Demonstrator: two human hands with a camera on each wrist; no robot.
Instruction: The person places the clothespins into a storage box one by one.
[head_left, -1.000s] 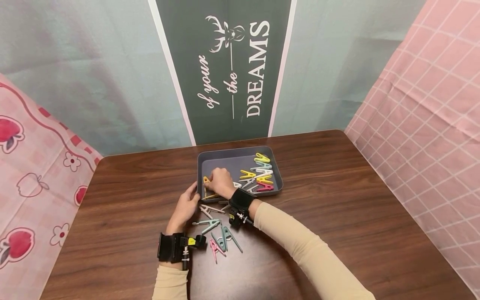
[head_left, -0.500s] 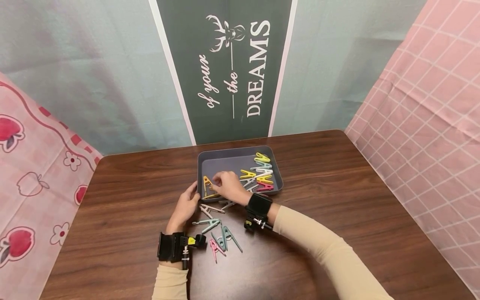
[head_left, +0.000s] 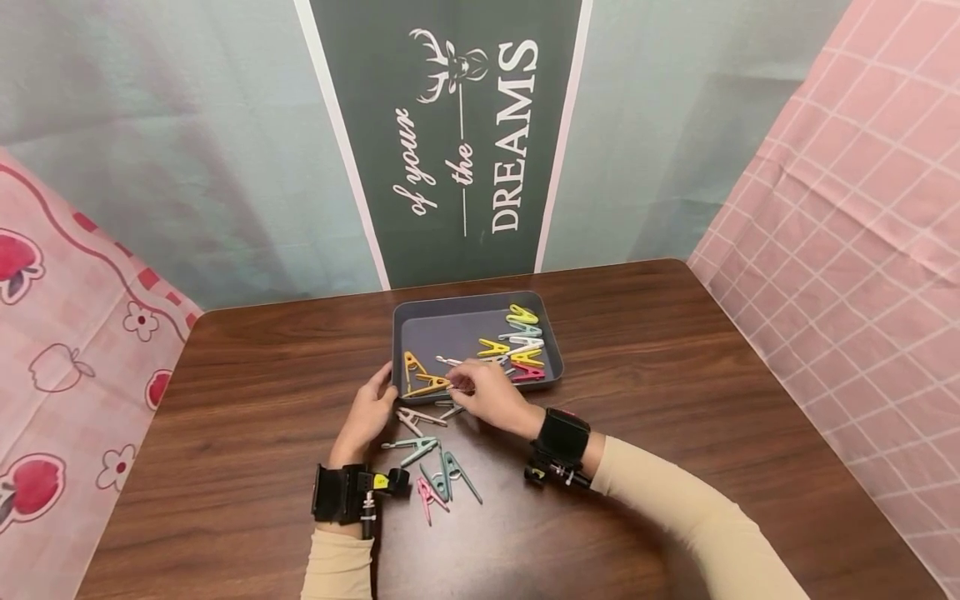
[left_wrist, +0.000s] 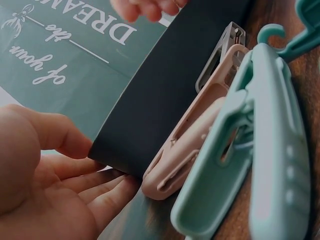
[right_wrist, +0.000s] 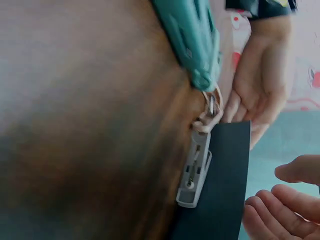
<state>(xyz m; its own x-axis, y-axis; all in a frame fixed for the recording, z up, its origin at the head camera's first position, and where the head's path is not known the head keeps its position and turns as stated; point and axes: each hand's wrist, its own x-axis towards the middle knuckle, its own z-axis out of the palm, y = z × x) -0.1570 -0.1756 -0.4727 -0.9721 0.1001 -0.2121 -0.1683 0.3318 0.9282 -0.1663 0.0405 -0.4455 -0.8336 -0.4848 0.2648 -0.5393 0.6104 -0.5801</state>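
Observation:
A grey tray [head_left: 442, 333] stands on the wooden table. My left hand [head_left: 370, 414] holds its front left corner; in the left wrist view the thumb is at the corner's edge and the fingers [left_wrist: 112, 192] reach below it. Over the front rim hovers my right hand [head_left: 491, 396], its fingers loosely bent; the right wrist view shows thumb and fingers apart with nothing between them. Left of that hand, two orange-yellow clothespins [head_left: 414, 371] lie inside the tray. Several yellow [head_left: 492, 347], white, grey, green and pink clothespins fill its right end, some partly hidden by the right hand.
On the table before the tray lie a beige clothespin [head_left: 417, 419], a light green clothespin [head_left: 412, 448], teal clothespins [head_left: 452, 475] and a pink clothespin [head_left: 430, 497]. A grey clothespin [right_wrist: 194, 170] rests along the tray's outer wall. Curtains hang behind and at both sides.
My right hand has let go of an orange-yellow clothespin in the tray's left corner and moved right and nearer, to the front rim. The left hand has stayed at the corner.

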